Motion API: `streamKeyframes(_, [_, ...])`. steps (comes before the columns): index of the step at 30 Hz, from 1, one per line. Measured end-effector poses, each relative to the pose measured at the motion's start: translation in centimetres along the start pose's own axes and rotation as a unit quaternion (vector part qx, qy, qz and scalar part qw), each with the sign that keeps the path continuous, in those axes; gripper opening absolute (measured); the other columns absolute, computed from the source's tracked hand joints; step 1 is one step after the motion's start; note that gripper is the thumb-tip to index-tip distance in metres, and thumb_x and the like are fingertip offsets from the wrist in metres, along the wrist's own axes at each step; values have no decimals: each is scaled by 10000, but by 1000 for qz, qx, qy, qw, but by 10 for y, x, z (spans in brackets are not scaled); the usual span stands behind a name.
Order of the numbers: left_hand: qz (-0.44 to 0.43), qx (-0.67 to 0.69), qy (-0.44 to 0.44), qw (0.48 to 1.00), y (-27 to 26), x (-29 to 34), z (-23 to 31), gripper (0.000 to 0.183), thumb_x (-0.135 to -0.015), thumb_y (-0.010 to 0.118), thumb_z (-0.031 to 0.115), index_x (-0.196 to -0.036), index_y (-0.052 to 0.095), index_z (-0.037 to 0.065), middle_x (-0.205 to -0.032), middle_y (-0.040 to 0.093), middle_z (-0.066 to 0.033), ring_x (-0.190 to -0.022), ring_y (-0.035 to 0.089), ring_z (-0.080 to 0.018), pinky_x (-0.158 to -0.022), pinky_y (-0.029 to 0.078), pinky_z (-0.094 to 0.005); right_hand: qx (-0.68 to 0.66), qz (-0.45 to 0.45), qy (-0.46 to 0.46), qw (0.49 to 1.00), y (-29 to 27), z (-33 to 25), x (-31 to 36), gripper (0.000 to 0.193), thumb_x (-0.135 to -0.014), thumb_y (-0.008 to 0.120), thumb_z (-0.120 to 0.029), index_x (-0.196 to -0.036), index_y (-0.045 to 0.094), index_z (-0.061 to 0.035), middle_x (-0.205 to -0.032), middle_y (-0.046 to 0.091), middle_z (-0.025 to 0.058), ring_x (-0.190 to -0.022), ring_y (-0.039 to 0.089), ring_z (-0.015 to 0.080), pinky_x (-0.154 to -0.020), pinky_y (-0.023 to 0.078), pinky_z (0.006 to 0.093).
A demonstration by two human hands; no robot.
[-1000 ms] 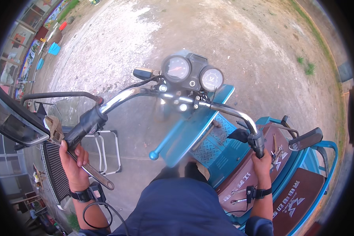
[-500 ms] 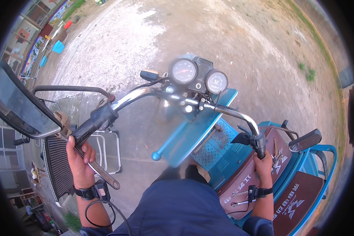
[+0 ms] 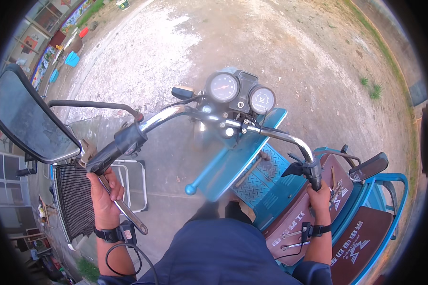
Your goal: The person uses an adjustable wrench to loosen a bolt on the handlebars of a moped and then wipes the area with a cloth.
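Note:
My left hand [image 3: 105,202] is closed around the handle of a metal wrench [image 3: 134,219], just below the left rubber grip [image 3: 102,158] of a chrome handlebar [image 3: 169,115]. The wrench's jaw end shows beyond the grip, close to the left mirror [image 3: 26,116]; whether the jaws touch anything I cannot tell. My right hand [image 3: 319,195] wraps round the right grip, with a black lever bracket [image 3: 311,167] just above it. Two round gauges [image 3: 222,87] sit at the handlebar's middle. Below them lies a blue front panel [image 3: 245,159], blurred at its left part.
On the right, a blue vehicle body with brown seats [image 3: 290,223] carries several tools, and a second mirror [image 3: 369,166] stands out beside it. A black mesh chair [image 3: 73,202] and a white metal frame [image 3: 140,185] stand at the left. Blue basins [image 3: 72,59] lie far left.
My left hand and the wrench have shifted a little to the right. The left mirror and its arm sit slightly further right, the mirror also higher. My right hand stays on its grip.

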State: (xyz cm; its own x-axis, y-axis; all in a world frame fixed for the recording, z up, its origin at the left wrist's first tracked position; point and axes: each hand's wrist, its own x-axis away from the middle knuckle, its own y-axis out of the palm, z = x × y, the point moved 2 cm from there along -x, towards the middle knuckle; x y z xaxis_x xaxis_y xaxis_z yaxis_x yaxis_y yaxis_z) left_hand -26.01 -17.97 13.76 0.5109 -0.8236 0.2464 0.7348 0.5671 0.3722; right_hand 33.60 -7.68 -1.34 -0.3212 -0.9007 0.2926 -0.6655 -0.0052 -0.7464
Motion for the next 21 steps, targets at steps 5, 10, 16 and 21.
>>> streamKeyframes(5, [78, -111, -95, 986, -53, 24, -46, 565, -966, 482, 599, -1029, 552, 42, -629, 496, -11, -413, 396, -101, -398, 332, -233, 2, 3, -11, 1000, -1, -7, 2, 247, -767, 721, -178, -888, 630, 17, -679, 603, 139, -618, 567, 213, -631, 479, 366])
streamKeyframes(10, [75, -271, -226, 933, -58, 48, -87, 339, -1010, 551, 372, -956, 540, 37, -663, 549, -38, -480, 511, -132, -436, 414, -256, 13, 18, -30, 999, -3, -12, 6, 242, -768, 719, -179, -873, 622, 17, -676, 598, 143, -617, 569, 214, -629, 479, 367])
streamKeyframes(16, [-56, -322, -181, 928, 15, 43, -101, 130, -966, 599, 108, -1014, 535, 6, -773, 629, -63, -644, 643, -153, -644, 556, -294, 7, 16, -33, 999, -3, -5, 3, 248, -770, 717, -182, -892, 634, 17, -672, 595, 148, -622, 585, 220, -642, 486, 380])
streamKeyframes(21, [-171, -271, -239, 917, 60, 30, -104, 234, -970, 601, 124, -1148, 523, -7, -916, 666, -77, -791, 670, -151, -713, 561, -307, 1, 14, -47, 999, 0, -1, 1, 263, -768, 726, -185, -908, 642, 21, -678, 599, 154, -621, 587, 225, -635, 485, 375])
